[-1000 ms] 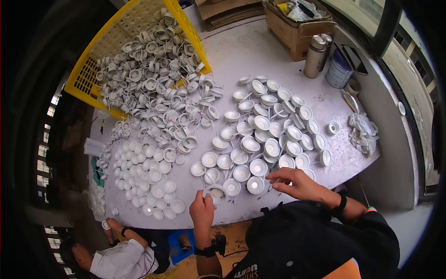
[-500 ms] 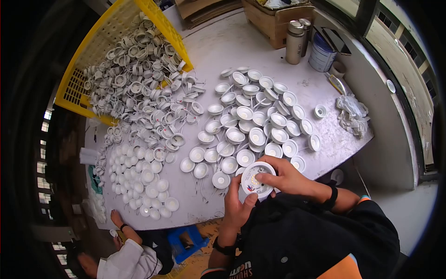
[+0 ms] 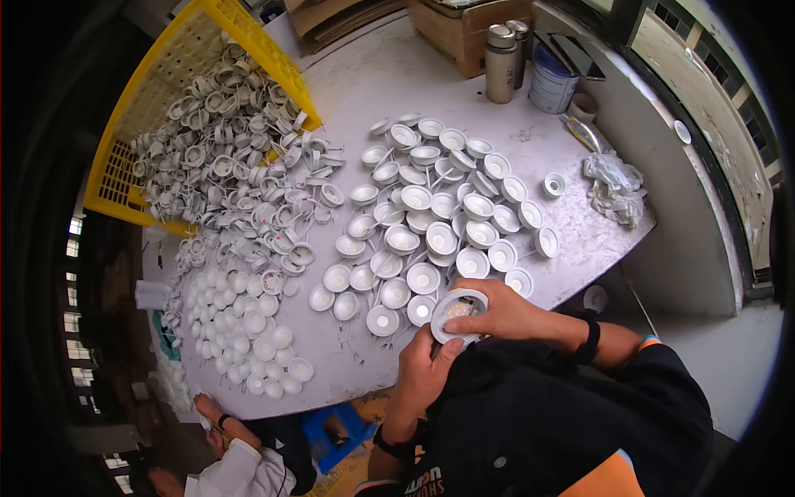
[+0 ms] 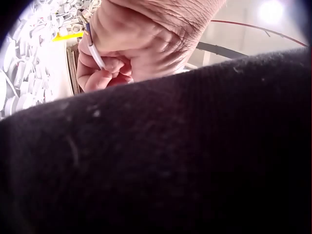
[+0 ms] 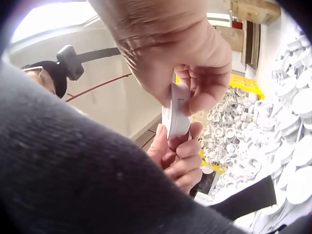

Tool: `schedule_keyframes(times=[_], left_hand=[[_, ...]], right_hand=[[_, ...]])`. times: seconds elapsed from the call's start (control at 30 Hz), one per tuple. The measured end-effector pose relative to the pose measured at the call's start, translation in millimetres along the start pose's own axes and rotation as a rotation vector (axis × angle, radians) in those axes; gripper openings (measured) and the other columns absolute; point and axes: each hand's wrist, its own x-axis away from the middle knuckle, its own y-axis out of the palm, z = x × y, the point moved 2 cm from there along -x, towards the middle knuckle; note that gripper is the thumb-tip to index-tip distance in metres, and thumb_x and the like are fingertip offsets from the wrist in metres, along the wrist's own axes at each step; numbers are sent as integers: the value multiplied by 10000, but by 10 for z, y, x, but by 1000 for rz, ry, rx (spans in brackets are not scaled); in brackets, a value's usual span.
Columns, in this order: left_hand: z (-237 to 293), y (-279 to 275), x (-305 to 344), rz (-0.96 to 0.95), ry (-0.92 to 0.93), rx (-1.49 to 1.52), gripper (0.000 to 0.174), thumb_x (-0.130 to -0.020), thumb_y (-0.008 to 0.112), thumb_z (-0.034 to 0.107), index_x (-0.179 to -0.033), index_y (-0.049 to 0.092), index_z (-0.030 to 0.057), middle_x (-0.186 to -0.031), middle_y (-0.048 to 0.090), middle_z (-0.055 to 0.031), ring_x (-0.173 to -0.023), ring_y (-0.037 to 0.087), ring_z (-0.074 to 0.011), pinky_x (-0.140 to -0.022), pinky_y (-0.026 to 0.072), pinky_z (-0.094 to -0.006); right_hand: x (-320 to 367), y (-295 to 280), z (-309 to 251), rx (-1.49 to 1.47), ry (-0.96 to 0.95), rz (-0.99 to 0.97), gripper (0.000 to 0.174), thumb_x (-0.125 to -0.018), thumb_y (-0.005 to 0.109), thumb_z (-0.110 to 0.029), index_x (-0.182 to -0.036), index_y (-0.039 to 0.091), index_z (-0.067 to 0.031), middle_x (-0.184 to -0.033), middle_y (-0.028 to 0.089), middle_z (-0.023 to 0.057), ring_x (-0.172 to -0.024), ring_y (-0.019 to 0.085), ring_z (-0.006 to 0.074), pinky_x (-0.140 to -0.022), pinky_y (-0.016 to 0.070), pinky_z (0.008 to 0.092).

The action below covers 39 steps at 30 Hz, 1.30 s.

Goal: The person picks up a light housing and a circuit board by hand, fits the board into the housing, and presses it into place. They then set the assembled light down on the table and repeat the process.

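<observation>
Both hands hold a round white LED downlight close to the torso at the table's front edge. My left hand grips its lower left rim, thumb in front. My right hand has its fingers curled over the far right rim, its thumb laid across the opening. Yellowish LED dots show inside. In the right wrist view the downlight appears edge-on between the right hand and the left fingers. The left wrist view shows a short white cable along the left hand; a dark sleeve covers much of that view.
Finished-looking downlights spread over the mid-table. White domed covers lie at left. A tipped yellow crate spills ring housings. Bottles, a tin and a plastic bag stand right. Another person sits lower left.
The left hand has carried the downlight rightward to the right hand, which came off the lamps and took its rim. Since half a second ago the downlight has tilted; the head view has shifted.
</observation>
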Motion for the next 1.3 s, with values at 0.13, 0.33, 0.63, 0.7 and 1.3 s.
schedule_keyframes(times=[0.13, 0.33, 0.63, 0.7, 1.3], left_hand=[[-18, 34, -35, -41, 22, -53, 307, -852, 588, 210, -1041, 528, -24, -809, 607, -128, -716, 562, -148, -647, 453, -284], [-148, 127, -223, -18, -151, 115, 259, -853, 572, 179, -1013, 537, -22, -765, 591, -64, -650, 543, -133, -577, 430, -250], [-224, 142, -262, -1, -413, 343, 199, -832, 569, 134, -960, 527, -12, -707, 570, -44, -525, 446, -37, -445, 331, -173], [-252, 165, -278, -30, -415, 308, 203, -830, 574, 139, -957, 531, -12, -712, 572, -46, -528, 451, -39, -447, 334, -173], [-272, 115, -280, 113, -366, 345, 250, -837, 560, 196, -967, 528, -15, -660, 509, -8, -508, 395, -46, -459, 293, -186]], right_hand=[[8, -17, 44, 64, -12, 61, 330, -737, 723, -238, -946, 569, -35, -816, 604, 67, -761, 567, 134, -669, 460, 284], [-60, -163, 181, 148, -240, 201, 539, -739, 711, -298, -1167, 487, -58, -1016, 580, 94, -914, 565, 182, -786, 455, 291], [-176, -2149, 1067, 785, -81, 875, 425, -743, 653, -209, -1121, 552, -44, -971, 587, 120, -855, 570, 269, -727, 461, 359], [-183, -2391, 1260, 977, -109, 962, 469, -713, 677, -229, -1125, 548, -46, -1008, 577, 125, -898, 554, 288, -752, 452, 381], [-142, -2570, 1304, 869, 37, 965, 390, -728, 659, -285, -1024, 602, -37, -953, 585, 154, -882, 559, 311, -780, 443, 400]])
